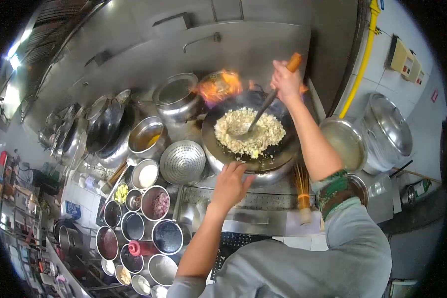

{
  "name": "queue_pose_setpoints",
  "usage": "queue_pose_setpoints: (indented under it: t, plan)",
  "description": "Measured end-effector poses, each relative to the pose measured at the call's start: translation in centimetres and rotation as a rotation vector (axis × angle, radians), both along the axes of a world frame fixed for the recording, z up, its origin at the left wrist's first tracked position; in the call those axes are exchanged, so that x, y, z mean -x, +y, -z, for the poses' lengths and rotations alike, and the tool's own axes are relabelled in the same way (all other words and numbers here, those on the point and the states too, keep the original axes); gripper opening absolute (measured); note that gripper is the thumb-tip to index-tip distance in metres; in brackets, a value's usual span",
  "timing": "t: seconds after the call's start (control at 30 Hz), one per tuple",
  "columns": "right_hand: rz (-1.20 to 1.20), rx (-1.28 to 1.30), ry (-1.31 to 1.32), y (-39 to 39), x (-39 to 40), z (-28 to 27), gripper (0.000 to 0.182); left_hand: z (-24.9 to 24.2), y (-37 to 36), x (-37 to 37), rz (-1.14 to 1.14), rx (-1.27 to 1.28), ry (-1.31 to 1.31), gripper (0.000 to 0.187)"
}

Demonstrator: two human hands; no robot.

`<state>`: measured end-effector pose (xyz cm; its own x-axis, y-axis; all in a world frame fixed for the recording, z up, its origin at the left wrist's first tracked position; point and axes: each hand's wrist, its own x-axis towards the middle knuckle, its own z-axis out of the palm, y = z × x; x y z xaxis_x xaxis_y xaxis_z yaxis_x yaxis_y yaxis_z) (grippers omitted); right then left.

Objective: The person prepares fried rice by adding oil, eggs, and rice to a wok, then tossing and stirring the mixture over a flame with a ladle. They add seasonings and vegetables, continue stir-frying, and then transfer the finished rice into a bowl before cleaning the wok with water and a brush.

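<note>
My left hand (229, 185) gripped the near rim of the wok (218, 149), fingers curled over the edge and thumb below, so the pan stayed steady on the burner while I worked it. My right hand (285, 82) was closed in a fist round the orange handle (294, 62) at the far top of the ladle (260, 113), held high and well back from the heat, because flames (222, 87) were licking up behind the wok's far edge. The long shaft let the ladle's bowl reach down into the middle of the fried rice (248, 131), which lay spread in a flat pale heap across the wok's bottom, touching the ladle's tip.

To my left a perforated strainer (183, 162) sat face up just beside the wok, within easy reach. Beyond it stood a steel pot (146, 136) with yellowish oil in it, and a larger lidded pot (176, 97) near the fire. Lower left, a cluster of small round seasoning bowls (134, 218) stood packed together on the counter, one holding chopped reddish bits (159, 203), one something white (148, 175); they were near my left elbow so I could dip into them without stepping away. On my right a wide basin of cloudy liquid (343, 141) sat beside a big steel pot (390, 129), and a bamboo brush (303, 191) stood upright by the front edge of the stove.
</note>
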<state>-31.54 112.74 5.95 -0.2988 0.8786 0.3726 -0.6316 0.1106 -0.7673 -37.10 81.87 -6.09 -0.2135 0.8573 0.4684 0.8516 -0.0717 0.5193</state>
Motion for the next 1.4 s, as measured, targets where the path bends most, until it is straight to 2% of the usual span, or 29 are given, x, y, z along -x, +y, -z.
queue_pose_setpoints:
  t: [0.07, 0.1, 0.2, 0.27, 0.33, 0.37, 0.4, 0.47, 0.53, 0.6, 0.67, 0.73, 0.8, 0.87, 0.93, 0.97, 1.0, 1.07, 1.13, 1.27, 1.33, 1.4]
  plan:
    - [-0.068, 0.041, -0.08, 1.0, 0.5, -2.1, 0.022, 3.5, 1.8, 0.7, 0.025, 0.138, 0.057, 0.029]
    - [-0.083, 0.074, -0.146, 1.4, 0.4, -3.3, 0.02, 4.0, 0.3, -0.1, 0.024, 0.13, 0.067, 0.027]
    - [-0.098, 0.08, -0.269, -0.6, -2.2, -8.9, 0.012, 2.3, -1.2, -1.5, -0.005, 0.002, 0.067, 0.023]
    - [-0.055, 0.062, -0.355, -5.4, -3.4, -11.0, 0.034, -0.2, -3.3, -3.7, -0.029, -0.074, -0.034, 0.02]
    - [0.123, -0.02, -0.393, -6.6, -2.2, -9.3, 0.032, -1.6, -1.5, -4.0, -0.043, -0.079, -0.073, 0.018]
    - [0.214, -0.08, -0.398, -6.9, -1.4, -8.8, 0.031, -0.6, -0.6, -3.7, -0.057, -0.085, -0.083, 0.017]
    - [0.31, -0.118, -0.474, -7.0, -0.7, -7.4, 0.027, 1.4, 0.0, -3.2, -0.067, -0.09, -0.093, 0.017]
    - [0.394, -0.165, -0.379, -8.3, -0.6, -5.8, 0.025, 6.5, -1.9, -2.7, -0.046, -0.053, -0.001, 0.016]
    - [0.371, -0.153, -0.243, -8.3, -2.9, -7.0, 0.021, 8.1, -5.0, -3.2, -0.011, -0.073, 0.011, 0.016]
    - [0.261, -0.098, -0.118, -8.2, -4.6, -8.2, 0.025, 6.1, -8.9, -4.3, 0.075, -0.103, -0.053, 0.016]
    - [0.214, -0.098, -0.132, -7.6, -4.9, -7.9, 0.022, 0.8, -7.9, -3.7, 0.006, -0.111, 0.012, 0.016]
    - [0.266, -0.089, -0.195, -9.6, -3.3, -8.2, 0.02, -2.0, -4.8, -2.2, 0.002, -0.167, -0.085, 0.018]
    - [0.37, -0.099, -0.343, -10.1, -1.0, -7.5, 0.023, 0.2, -1.8, -2.1, -0.025, -0.168, -0.056, 0.018]
    - [0.491, -0.143, -0.498, -10.5, 0.6, -5.8, 0.024, 5.9, -0.9, -1.4, -0.041, -0.075, -0.034, 0.019]
    - [0.45, -0.411, -0.338, -9.4, 0.2, -3.6, 0.029, 8.7, -3.5, -2.1, -0.041, -0.017, 0.021, 0.021]
    - [0.229, -0.316, -0.276, -12.0, -1.4, -5.4, 0.034, 9.6, -4.7, -2.5, -0.043, -0.025, 0.073, 0.022]
    - [0.201, -0.33, -0.264, -11.3, -1.7, -6.9, 0.035, 8.8, -6.3, -3.0, 0.007, 0.05, 0.017, 0.022]
    - [0.119, -0.295, -0.296, -10.3, -3.3, -6.5, 0.038, 6.5, -6.1, -3.5, -0.036, 0.0, 0.074, 0.021]
    - [0.134, -0.185, -0.245, -9.7, -3.8, -7.8, 0.035, 4.0, -3.4, -2.2, -0.072, -0.133, 0.024, 0.017]
    - [0.1, -0.287, -0.101, -8.7, -6.3, -11.6, 0.029, 6.2, 1.7, 0.1, -0.1, -0.035, 0.014, 0.021]
    - [0.117, -0.241, -0.03, -7.4, -6.8, -10.3, 0.031, 5.9, 2.4, 0.1, -0.108, -0.004, 0.011, 0.021]
    - [0.212, -0.158, -0.016, -5.5, -5.4, -5.0, 0.038, 6.2, 2.9, -0.5, -0.106, -0.02, -0.006, 0.021]
